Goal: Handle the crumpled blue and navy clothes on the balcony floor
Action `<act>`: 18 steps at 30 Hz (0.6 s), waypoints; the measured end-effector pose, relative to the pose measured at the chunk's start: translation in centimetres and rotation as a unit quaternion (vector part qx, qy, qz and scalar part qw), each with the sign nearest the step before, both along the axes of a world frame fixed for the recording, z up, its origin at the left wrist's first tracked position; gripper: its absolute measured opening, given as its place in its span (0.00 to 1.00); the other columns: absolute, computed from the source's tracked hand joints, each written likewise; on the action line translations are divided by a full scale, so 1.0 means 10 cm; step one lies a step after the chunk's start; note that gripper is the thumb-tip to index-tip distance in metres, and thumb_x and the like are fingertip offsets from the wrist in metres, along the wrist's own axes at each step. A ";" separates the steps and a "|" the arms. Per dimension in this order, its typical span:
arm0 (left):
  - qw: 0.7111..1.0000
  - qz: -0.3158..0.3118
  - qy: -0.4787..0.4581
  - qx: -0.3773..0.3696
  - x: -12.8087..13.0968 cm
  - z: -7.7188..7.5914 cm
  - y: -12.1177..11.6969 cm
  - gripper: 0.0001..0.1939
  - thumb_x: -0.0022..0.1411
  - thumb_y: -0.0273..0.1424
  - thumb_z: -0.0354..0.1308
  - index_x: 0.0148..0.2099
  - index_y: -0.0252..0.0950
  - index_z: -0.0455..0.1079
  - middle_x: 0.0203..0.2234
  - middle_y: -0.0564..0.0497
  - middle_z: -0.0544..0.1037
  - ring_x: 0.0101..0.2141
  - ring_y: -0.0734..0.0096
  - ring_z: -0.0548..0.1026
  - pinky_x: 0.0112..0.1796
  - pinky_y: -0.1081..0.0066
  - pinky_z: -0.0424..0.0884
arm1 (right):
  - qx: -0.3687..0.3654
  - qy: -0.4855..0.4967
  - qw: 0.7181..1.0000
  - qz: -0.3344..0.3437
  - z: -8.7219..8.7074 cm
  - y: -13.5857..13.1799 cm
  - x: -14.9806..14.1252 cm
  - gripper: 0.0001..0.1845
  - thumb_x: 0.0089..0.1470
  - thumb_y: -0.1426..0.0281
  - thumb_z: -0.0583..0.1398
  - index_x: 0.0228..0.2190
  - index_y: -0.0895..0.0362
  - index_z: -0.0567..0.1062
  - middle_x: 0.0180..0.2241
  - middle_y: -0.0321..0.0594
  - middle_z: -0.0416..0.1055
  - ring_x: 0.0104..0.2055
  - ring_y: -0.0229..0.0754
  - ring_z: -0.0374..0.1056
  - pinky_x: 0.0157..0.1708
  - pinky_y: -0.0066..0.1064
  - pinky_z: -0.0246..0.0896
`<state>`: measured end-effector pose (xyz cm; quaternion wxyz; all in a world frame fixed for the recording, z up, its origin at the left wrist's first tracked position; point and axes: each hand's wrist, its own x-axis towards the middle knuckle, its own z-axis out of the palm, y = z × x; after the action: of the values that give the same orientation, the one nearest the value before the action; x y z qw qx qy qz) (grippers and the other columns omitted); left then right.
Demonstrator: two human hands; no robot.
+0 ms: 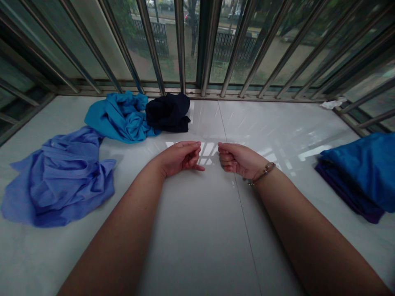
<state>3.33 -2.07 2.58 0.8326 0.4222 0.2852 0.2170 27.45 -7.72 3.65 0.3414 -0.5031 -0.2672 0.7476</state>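
The left hand [182,158] and the right hand [238,160] sit just apart above a glossy white tile ledge [197,234]. Each is curled into a loose fist, fingers bent inward, pinching nothing. Contact with the tile cannot be confirmed. A metal bracelet [262,173] circles the right wrist; caution: its links could snag loose weave if that wrist crosses cloth. Nearest the left hand lies a crumpled pale blue cloth [58,181]. To the right lies a folded blue and purple stack [354,172]; a sideways knock could slump its overhanging folds. Farther back, a bunched teal cloth [120,119] touches a bunched navy cloth [168,113], so pulling one could drag the other across the slick tile. A white scrap [332,103] lies by the far edge, below steel window bars [180,41], where a trailing corner could catch.
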 end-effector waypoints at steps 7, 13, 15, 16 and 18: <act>1.000 -0.002 0.000 0.002 0.00 -0.01 0.00 0.21 0.65 0.44 0.73 0.31 0.36 0.69 0.17 0.57 0.69 0.20 0.79 0.67 0.42 0.57 0.87 | -0.001 -0.002 1.000 -0.002 -0.01 0.00 0.00 0.23 0.67 0.58 0.66 0.28 0.51 0.61 0.22 0.25 0.46 0.24 0.35 0.39 0.22 0.27 0.47; 1.000 0.002 -0.007 -0.006 0.00 -0.02 0.00 0.21 0.65 0.43 0.73 0.32 0.35 0.69 0.19 0.59 0.68 0.20 0.80 0.66 0.42 0.55 0.87 | 0.003 0.008 1.000 -0.001 0.01 0.00 0.02 0.24 0.65 0.58 0.68 0.27 0.51 0.60 0.23 0.24 0.44 0.24 0.34 0.38 0.22 0.27 0.49; 1.000 0.000 -0.008 -0.009 0.00 -0.02 0.00 0.21 0.65 0.43 0.73 0.33 0.36 0.69 0.19 0.59 0.68 0.20 0.79 0.67 0.42 0.55 0.87 | 0.003 0.009 1.000 0.000 0.01 0.00 0.02 0.24 0.63 0.58 0.69 0.28 0.51 0.61 0.23 0.24 0.44 0.24 0.34 0.38 0.22 0.26 0.48; 1.000 0.000 -0.008 -0.010 0.00 -0.01 0.01 0.21 0.66 0.43 0.73 0.33 0.36 0.69 0.19 0.59 0.68 0.20 0.79 0.67 0.42 0.55 0.87 | 0.002 0.008 1.000 0.001 0.01 0.00 0.02 0.24 0.63 0.57 0.70 0.28 0.51 0.62 0.23 0.24 0.44 0.24 0.34 0.38 0.22 0.26 0.48; 1.000 0.002 -0.009 -0.012 -0.01 -0.01 0.01 0.21 0.65 0.44 0.73 0.33 0.36 0.68 0.19 0.59 0.68 0.20 0.79 0.67 0.42 0.55 0.87 | 0.002 0.005 1.000 0.002 0.02 0.00 0.02 0.25 0.62 0.57 0.70 0.28 0.51 0.62 0.23 0.24 0.44 0.24 0.34 0.38 0.22 0.26 0.48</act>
<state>3.28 -2.00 2.49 0.8398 0.4095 0.2815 0.2187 27.66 -7.71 3.81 0.3423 -0.4986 -0.2681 0.7499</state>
